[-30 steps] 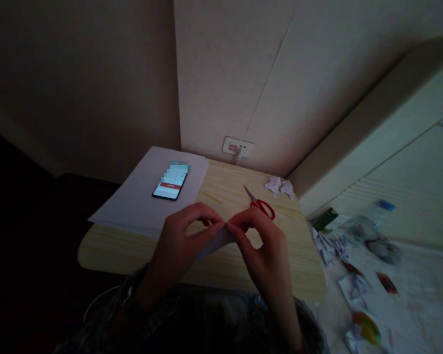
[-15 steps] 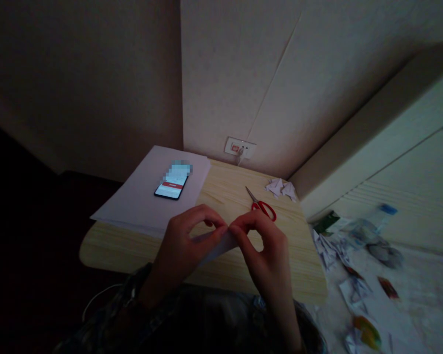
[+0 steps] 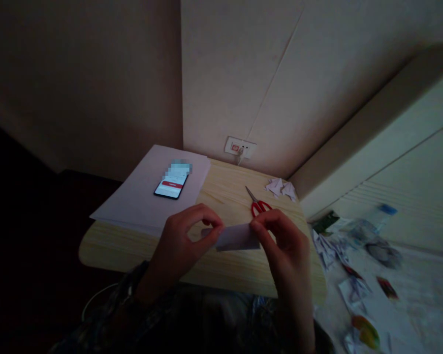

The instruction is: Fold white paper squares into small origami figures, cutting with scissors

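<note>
A small strip of white paper (image 3: 238, 238), seemingly folded, hangs between my two hands above the front of the wooden table (image 3: 221, 273). My left hand (image 3: 186, 241) pinches its left part between thumb and forefinger. At the paper's upper right corner, the thumb and fingers of my right hand (image 3: 284, 246) are pinched together. Just behind the right hand lie red-handled scissors (image 3: 258, 202), blades pointing to the back left, with their handles partly covered by that hand.
White paper sheets (image 3: 133, 196) lie on the table's left, a lit phone (image 3: 173, 182) on top. Small folded paper pieces (image 3: 280, 188) sit at the back right corner. A wall socket (image 3: 239, 146) holds a plug. Right of the table are a plastic bottle (image 3: 372, 221) and paper scraps (image 3: 327, 250).
My right hand has moved to the right, away from the left hand, along the paper's top edge. More of the paper shows between them. The left hand has barely moved.
</note>
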`<move>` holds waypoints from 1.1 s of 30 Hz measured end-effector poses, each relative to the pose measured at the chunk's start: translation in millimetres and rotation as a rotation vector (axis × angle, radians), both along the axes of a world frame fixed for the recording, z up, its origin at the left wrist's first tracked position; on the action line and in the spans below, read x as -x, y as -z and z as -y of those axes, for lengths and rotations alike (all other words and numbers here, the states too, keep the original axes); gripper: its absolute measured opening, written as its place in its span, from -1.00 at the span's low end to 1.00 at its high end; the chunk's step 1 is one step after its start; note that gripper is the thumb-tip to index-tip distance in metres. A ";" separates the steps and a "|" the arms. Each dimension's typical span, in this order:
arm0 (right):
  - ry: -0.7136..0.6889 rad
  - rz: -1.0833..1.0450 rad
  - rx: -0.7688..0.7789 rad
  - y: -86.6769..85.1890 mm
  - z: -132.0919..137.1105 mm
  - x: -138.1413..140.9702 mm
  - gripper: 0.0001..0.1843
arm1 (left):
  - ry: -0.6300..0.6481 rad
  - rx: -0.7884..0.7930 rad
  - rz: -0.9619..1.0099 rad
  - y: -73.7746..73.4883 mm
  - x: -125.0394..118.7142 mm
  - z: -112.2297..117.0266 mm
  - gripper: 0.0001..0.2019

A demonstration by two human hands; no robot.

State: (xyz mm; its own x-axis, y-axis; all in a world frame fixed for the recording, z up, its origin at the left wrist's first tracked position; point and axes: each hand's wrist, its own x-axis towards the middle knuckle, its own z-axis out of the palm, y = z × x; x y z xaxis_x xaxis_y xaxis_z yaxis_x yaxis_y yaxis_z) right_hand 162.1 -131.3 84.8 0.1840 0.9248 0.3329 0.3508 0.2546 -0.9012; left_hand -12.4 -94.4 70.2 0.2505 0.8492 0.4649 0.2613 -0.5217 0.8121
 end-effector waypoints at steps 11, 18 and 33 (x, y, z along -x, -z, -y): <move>0.076 -0.072 0.046 1.7 3.0 -9.6 -0.88 | 0.043 -0.004 -0.038 -3.1 3.5 -4.6 -0.89; 0.148 -0.181 0.010 1.2 2.0 -19.7 -0.89 | -0.003 0.087 -0.045 -1.9 13.4 -8.7 -0.91; 0.091 -0.401 0.051 15.5 -10.3 4.9 -0.81 | 0.023 0.515 0.302 9.2 2.8 -9.1 -0.83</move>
